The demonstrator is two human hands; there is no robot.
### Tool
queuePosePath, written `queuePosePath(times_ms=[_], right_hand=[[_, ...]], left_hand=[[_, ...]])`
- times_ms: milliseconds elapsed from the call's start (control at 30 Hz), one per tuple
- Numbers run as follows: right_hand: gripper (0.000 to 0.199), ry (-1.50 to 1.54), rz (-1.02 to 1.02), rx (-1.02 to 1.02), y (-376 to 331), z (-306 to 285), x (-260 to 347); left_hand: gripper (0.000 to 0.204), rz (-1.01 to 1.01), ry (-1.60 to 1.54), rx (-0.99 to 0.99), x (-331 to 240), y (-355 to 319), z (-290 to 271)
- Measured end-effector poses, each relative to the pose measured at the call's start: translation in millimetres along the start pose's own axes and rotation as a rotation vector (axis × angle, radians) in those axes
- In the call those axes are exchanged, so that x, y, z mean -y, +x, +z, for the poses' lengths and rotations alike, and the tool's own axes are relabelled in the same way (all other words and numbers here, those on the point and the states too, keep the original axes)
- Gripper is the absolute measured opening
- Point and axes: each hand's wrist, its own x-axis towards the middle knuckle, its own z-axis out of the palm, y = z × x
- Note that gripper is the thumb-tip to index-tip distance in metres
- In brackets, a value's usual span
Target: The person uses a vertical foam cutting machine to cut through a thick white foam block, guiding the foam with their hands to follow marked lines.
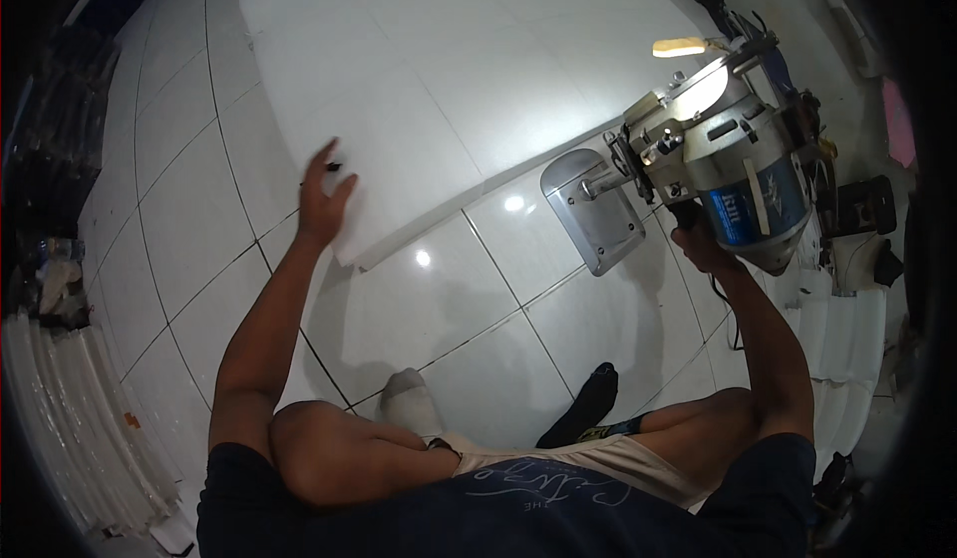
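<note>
My right hand (701, 244) is wrapped round the handle of an electric cloth cutting machine (748, 154) with a silver and blue motor housing. The machine is tilted, and its flat metal base plate (601, 221) shows its face beside the right part of a white layered sheet (429, 80). A lit lamp on the machine brightens the sheet. My left hand (324, 199) is held over the sheet's near left corner with fingers apart, holding nothing I can see. A small dark thing (334, 166) shows between its thumb and fingers; I cannot tell whether they touch it.
White floor tiles (478, 299) surround the sheet. Plastic-wrapped white stacks (85, 418) stand at the left, below dark packages (65, 120). On the right are more white stacks (847, 339), a dark case (865, 206) and a cable (733, 319). My feet rest near the sheet's front edge.
</note>
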Motion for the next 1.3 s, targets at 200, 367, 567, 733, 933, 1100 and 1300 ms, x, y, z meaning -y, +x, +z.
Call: queuePosePath(times_ms=[200,367,567,733,933,1100,1300], right_hand=[[0.036,-0.388,-0.282,-0.121,-19.8,-22.0,35.7],[0.038,-0.314,-0.306,-0.09,-15.0,-30.0,22.3],[0.068,-0.659,-0.262,0.149,-11.7,-36.8,-6.3],[0.061,-0.744,-0.69,-0.453,-19.5,-35.2,1.4],[0.056,-0.269,-0.328,-0.106,-20.1,-38.0,7.7],[0.048,-0.125,-0.422,-0.167,-18.4,-31.3,33.7],[0.033,0.11,-0.014,0.035,-30.7,-43.0,42.2]], left_hand=[[0.103,-0.943,-0.258,-0.279,12.9,42.0,-25.5],[0.096,-1.017,-0.529,0.394,-23.1,67.9,37.8],[0.102,-0.974,-0.69,0.37,-33.8,97.4,93.3],[0.093,-0.948,-0.766,0.409,-42.9,109.0,103.9],[0.099,-0.94,-0.573,0.361,-74.8,113.1,124.4],[0.088,-0.504,0.068,-0.352,-66.1,116.2,112.4],[0.057,0.172,0.386,-0.102,-138.4,135.6,157.6]])
